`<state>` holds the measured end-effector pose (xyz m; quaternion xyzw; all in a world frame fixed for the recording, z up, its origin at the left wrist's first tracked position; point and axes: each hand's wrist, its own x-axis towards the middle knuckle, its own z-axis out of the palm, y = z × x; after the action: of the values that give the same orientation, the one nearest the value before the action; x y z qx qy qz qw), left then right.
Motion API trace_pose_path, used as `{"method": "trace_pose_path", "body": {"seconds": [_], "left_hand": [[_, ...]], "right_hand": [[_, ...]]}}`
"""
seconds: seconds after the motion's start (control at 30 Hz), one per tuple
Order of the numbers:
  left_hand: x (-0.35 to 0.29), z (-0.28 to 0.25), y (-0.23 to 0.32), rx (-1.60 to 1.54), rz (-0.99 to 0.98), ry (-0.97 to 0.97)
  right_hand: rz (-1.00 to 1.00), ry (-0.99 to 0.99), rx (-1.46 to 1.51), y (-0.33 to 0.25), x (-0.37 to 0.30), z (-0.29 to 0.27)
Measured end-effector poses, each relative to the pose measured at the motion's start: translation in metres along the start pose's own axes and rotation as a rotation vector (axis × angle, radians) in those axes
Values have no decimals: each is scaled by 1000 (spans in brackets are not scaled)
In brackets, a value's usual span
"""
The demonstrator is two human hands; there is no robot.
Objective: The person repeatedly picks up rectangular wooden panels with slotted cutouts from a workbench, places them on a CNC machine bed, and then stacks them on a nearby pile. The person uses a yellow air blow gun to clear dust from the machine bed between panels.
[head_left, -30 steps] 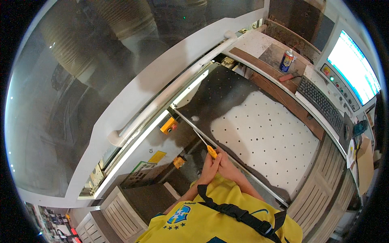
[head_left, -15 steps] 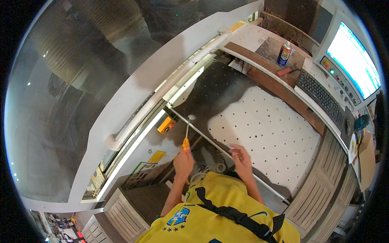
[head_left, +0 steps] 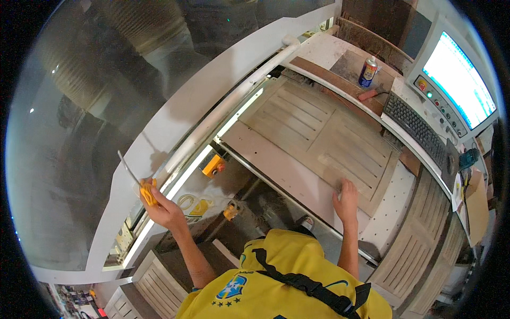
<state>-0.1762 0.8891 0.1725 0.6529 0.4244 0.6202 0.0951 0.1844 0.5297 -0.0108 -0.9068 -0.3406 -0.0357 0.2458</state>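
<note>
My left hand [head_left: 166, 211] grips a screwdriver [head_left: 147, 192] by its yellow-orange handle. Its thin metal shaft points up and away to the left, in front of the white handrail [head_left: 204, 127] of the machine's cover. My right hand [head_left: 348, 203] has its fingers stretched out and the thumb apart, holding nothing. It is at the near edge of a grooved wooden door panel [head_left: 321, 125]; whether the fingertips touch it I cannot tell. Along the panel's near side lies a flat pinkish strip [head_left: 271, 164] of the bed.
A yellow box with a red button [head_left: 213, 166] hangs below the handrail. On the right ledge are a spray can [head_left: 367, 72], a red-handled tool [head_left: 367, 94], a keyboard [head_left: 414, 125] and a monitor [head_left: 459, 80]. More slatted panels [head_left: 409, 239] stand at the right, others [head_left: 159, 282] lower left.
The grooved panel and pinkish strip now cover most of the bed, where a white perforated surface showed. My left hand has swung left with the screwdriver; my right hand has moved right.
</note>
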Motion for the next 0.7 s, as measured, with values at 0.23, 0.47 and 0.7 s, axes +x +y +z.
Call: {"method": "trace_pose_path", "body": {"seconds": [0.23, 0.47, 0.7], "left_hand": [[13, -3, -10, 554, 230, 61], [-21, 74, 51, 8, 468, 31], [-113, 162, 19, 31, 279, -682]], "right_hand": [[4, -30, -71, 20, -3, 9], [3, -57, -38, 5, -5, -1], [130, -331, 104, -22, -92, -26]]}}
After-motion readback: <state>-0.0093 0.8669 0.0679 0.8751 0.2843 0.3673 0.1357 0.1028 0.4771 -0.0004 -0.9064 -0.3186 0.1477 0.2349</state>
